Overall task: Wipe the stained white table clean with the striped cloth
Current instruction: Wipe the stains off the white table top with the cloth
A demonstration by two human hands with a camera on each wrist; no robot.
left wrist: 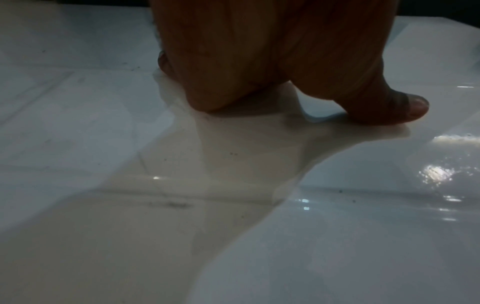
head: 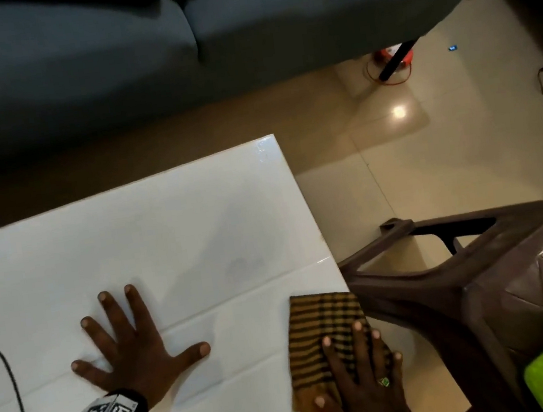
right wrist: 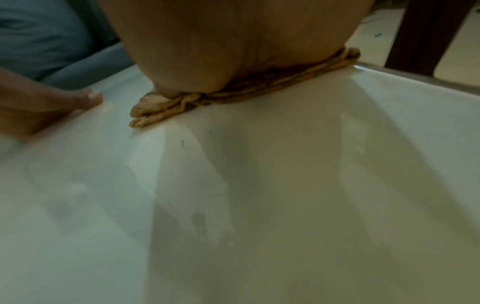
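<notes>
Right hand [head: 358, 377], lower right of head view: fingers straight, laid flat on the striped cloth [head: 324, 330], pressing it down; no curl round it. Cloth folded into a pad, several layers visible edge-on in right wrist view [right wrist: 166, 109], lying at the right edge of the white table [head: 130, 245], beside a brown plastic chair [head: 480, 282]. Left hand [head: 133, 348], lower centre: fingers spread, palm flat on bare table, holding nothing. Faint grey smudge [head: 240, 265] up-frame of both hands, centre of head view; small dark specks [left wrist: 233, 153] show in left wrist view. Judgement: cloth is light, soft, limp; it will bunch or unfold if pushed from one corner, so load it from above across the middle of the pad. Table surface glossy, likely slick, so the pad should slide easily.
</notes>
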